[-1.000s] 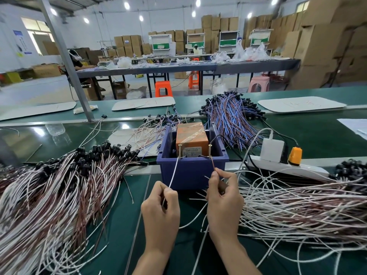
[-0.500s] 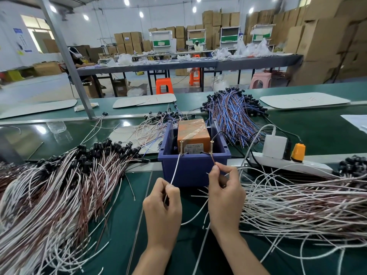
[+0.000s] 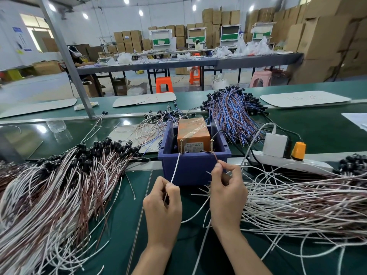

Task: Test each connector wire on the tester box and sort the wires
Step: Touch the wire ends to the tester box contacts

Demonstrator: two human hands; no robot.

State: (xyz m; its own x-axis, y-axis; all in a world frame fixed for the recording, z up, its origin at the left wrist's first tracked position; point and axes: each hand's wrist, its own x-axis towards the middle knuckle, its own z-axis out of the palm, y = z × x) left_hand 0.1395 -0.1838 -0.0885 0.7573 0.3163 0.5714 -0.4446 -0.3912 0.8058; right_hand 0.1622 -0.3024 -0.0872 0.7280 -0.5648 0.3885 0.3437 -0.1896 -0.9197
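Note:
The orange tester box (image 3: 193, 133) sits inside a blue plastic bin (image 3: 193, 167) at the middle of the green bench, with two brass screws standing at its front edge. My left hand (image 3: 162, 203) pinches a white wire (image 3: 175, 168) whose tip touches the left screw (image 3: 181, 145). My right hand (image 3: 228, 195) pinches a brown wire (image 3: 215, 157) that reaches the right screw (image 3: 211, 145). A big heap of white and brown wires with black connectors (image 3: 59, 185) lies to the left. A spread of mostly white wires (image 3: 297, 199) lies to the right.
A white power strip (image 3: 288, 161) with a white charger and an orange plug lies right of the bin. A bundle of blue and brown wires (image 3: 234, 112) lies behind the bin. A slanted metal post (image 3: 65, 56) stands at the back left.
Both hands stay at the screws with the same two wires. The view has shifted slightly; nothing was let go or picked up.

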